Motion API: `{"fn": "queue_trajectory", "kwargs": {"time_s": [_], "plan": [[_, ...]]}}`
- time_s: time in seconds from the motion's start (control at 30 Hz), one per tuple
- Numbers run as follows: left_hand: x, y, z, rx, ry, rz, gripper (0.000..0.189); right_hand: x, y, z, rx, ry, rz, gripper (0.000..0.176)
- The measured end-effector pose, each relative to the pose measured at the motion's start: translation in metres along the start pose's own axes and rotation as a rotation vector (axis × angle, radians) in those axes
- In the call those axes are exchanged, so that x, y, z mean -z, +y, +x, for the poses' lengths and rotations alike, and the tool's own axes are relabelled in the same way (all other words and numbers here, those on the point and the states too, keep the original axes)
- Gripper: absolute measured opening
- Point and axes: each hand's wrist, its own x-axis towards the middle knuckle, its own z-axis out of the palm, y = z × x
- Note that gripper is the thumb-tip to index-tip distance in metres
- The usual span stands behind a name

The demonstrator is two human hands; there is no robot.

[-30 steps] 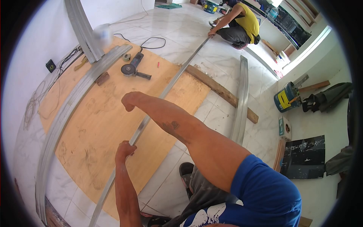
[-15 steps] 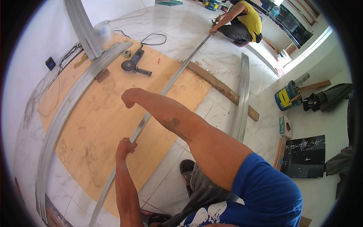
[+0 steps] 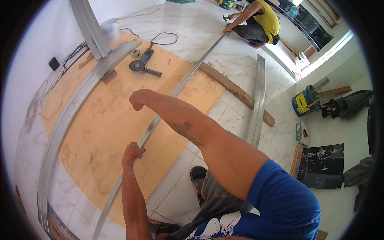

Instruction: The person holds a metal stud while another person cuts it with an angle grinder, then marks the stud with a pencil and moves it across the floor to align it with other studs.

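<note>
Metal strip (image 3: 182,82) is clamped in closed left hand (image 3: 133,152); axis runs ahead across right edge of plywood (image 3: 100,120) to co-worker's hand (image 3: 228,29). Right hand (image 3: 137,99) fisted, empty-looking, held left of strip.

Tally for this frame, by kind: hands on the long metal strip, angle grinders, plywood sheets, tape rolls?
Hands on the metal strip: 2, left hand and co-worker's hand
Angle grinder: 1
Plywood sheet: 1
Tape roll: 1
Total: 5

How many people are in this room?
2. The camera wearer, left hand gripping the metal strip; a person in yellow crouching at its far end. Others may be hidden.
</note>
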Motion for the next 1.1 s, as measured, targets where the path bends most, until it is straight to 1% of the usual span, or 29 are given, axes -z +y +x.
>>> {"fn": "queue_trajectory", "kwargs": {"time_s": [0.17, 0.7, 0.9, 1.1], "plan": [[0.000, 0.000, 0.001, 0.002, -0.001, 0.022, 0.026, 0.001, 0.001, 0.001, -0.015, -0.032, -0.007, 0.022], [0.001, 0.002, 0.001, 0.013, -0.022, 0.056, 0.027, 0.000, -0.002, -0.006, 0.030, 0.019, -0.001, 0.022], [0.000, 0.001, 0.000, 0.014, -0.006, 0.024, 0.029, 0.002, -0.003, -0.009, 0.037, 0.029, 0.007, 0.022], [0.001, 0.002, 0.000, 0.024, -0.032, 0.004, 0.031, 0.002, -0.003, -0.011, 0.039, 0.042, 0.008, 0.022]]}}
